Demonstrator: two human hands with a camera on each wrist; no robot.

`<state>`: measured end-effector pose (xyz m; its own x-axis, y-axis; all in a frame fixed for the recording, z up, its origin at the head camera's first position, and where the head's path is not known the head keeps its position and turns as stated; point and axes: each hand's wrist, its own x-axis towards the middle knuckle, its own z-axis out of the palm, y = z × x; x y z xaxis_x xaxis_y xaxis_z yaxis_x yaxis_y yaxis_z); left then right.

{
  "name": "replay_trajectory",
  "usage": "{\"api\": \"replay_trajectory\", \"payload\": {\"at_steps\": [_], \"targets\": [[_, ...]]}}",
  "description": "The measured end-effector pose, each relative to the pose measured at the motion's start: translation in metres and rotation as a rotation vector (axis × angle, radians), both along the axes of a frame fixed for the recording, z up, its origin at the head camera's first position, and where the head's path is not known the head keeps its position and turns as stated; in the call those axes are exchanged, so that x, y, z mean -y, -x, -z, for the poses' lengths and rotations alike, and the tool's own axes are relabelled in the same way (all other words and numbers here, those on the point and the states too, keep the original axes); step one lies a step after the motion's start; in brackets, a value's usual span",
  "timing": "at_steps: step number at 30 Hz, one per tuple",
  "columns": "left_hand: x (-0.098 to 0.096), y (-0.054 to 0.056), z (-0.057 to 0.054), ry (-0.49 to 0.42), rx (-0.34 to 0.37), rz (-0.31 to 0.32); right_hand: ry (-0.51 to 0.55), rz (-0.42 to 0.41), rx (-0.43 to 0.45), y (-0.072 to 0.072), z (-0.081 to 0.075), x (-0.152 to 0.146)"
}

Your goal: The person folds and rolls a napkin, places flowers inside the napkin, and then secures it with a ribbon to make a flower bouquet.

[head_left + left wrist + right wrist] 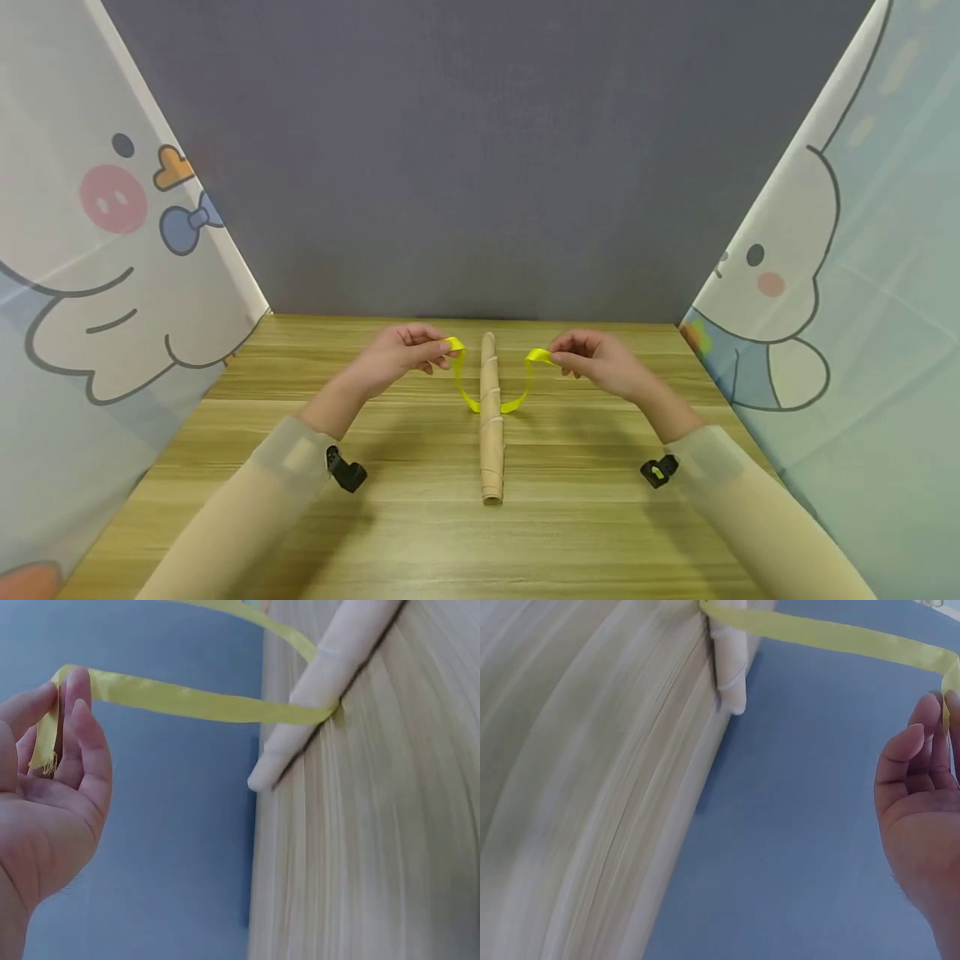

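A tan paper roll (491, 442) lies lengthwise on the wooden table, pointing away from me. Beneath it passes a yellow ribbon (513, 406), whose two sides rise left and right of the roll. My left hand (401, 358) pinches one end of the ribbon between thumb and fingers; in the left wrist view a frayed tip of the ribbon (46, 742) hangs inside that hand. The other end is pinched by my right hand (600, 362), raised on the opposite side. Both hands are above the table, apart from the roll. The ribbon's underside crossing is hidden by the roll.
The wooden table (420, 542) ends at a dark grey panel (480, 167) behind. Printed cartoon cloths stand as side walls, at left (52, 217) and right (900, 275). Black camera mounts sit on the left wrist (345, 471) and right wrist (660, 472).
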<state>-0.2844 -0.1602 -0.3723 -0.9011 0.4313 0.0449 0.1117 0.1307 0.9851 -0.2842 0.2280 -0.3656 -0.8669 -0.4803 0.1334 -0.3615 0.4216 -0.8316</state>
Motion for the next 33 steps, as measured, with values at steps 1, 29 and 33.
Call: {"api": "replay_trajectory", "payload": {"at_steps": [1,29,33], "targets": [[-0.005,0.001,-0.001,-0.002,-0.015,0.003,0.011,-0.013,-0.005,0.000,0.000,0.003],[-0.054,0.010,-0.015,0.088,-0.108,0.013,0.135,0.014,-0.068,0.010,0.001,0.072],[-0.055,0.010,-0.013,0.115,-0.097,0.018,0.143,0.030,-0.059,0.011,0.003,0.073]]}}
